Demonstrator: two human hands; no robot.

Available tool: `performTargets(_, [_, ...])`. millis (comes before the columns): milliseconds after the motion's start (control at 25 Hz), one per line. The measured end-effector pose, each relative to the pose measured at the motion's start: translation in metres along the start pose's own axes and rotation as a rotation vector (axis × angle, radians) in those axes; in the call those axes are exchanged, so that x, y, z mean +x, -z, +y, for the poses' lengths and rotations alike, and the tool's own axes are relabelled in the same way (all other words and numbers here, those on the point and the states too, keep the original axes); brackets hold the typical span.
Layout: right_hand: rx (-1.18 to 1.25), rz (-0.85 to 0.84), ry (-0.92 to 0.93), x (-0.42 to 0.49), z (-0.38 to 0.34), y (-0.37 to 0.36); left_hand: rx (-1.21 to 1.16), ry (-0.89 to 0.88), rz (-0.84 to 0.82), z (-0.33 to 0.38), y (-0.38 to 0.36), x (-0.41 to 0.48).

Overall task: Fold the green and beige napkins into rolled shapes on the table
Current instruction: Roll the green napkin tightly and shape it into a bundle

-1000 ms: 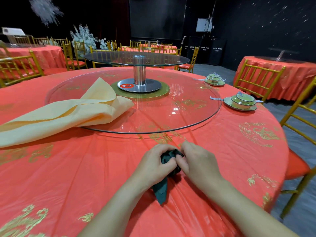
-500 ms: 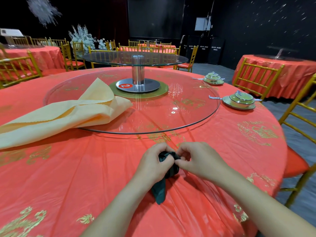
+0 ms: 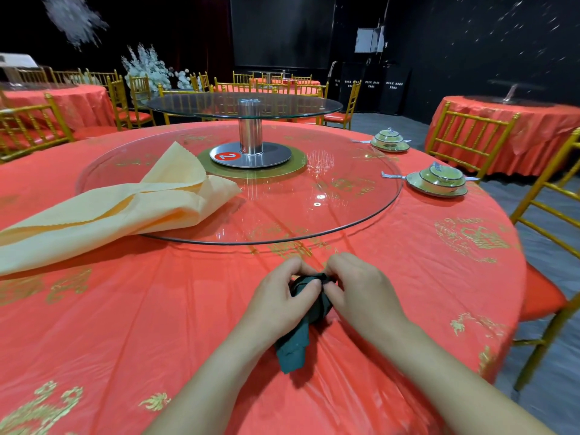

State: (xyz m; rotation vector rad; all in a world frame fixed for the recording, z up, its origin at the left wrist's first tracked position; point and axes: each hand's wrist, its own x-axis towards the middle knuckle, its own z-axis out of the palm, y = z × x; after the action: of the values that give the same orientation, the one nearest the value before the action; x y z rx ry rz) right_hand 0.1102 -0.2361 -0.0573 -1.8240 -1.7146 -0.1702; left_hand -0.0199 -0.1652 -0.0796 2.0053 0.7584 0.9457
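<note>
A dark green napkin (image 3: 298, 337) is bunched into a tight roll on the red tablecloth (image 3: 157, 324) in front of me. My left hand (image 3: 276, 301) grips the roll from the left, thumb on top. My right hand (image 3: 361, 293) pinches its upper edge from the right. A loose tail of the green cloth trails towards me between my wrists. The beige napkin (image 3: 119, 211) lies loosely folded at the left, partly on the glass turntable (image 3: 314, 196) and partly on the cloth, away from both hands.
A steel post with a smaller upper glass disc (image 3: 248, 105) rises from the turntable's middle. Two green lidded dish sets (image 3: 437, 183) (image 3: 389, 142) sit at the table's right rim. Gold chairs (image 3: 546, 221) stand close on the right, and more tables stand behind.
Both hands stayed on the green roll. The fingers shifted slightly, the right fingertips closing onto the roll's upper edge. The beige napkin has not moved.
</note>
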Motion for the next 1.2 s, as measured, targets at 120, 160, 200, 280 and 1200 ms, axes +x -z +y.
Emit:
performTargets(120, [0.14,-0.073,-0.059,0.004,0.006,0.006,-0.014,0.001,0.054,-0.002,-0.006,0.002])
performTargets(160, [0.15,-0.137,-0.059,0.007,0.007,0.011,-0.01,0.003,0.07,-0.002,-0.008,0.003])
performTargets(200, [0.142,-0.211,-0.055,0.01,0.006,0.017,-0.005,0.007,0.078,-0.002,-0.009,0.004])
performTargets(280, [0.104,-0.324,-0.032,0.015,0.007,0.023,0.008,-0.006,0.074,-0.002,-0.009,0.005])
performTargets(1200, [-0.384,-0.105,0.31,0.021,-0.007,0.018,-0.054,-0.011,-0.005,-0.003,-0.004,0.0])
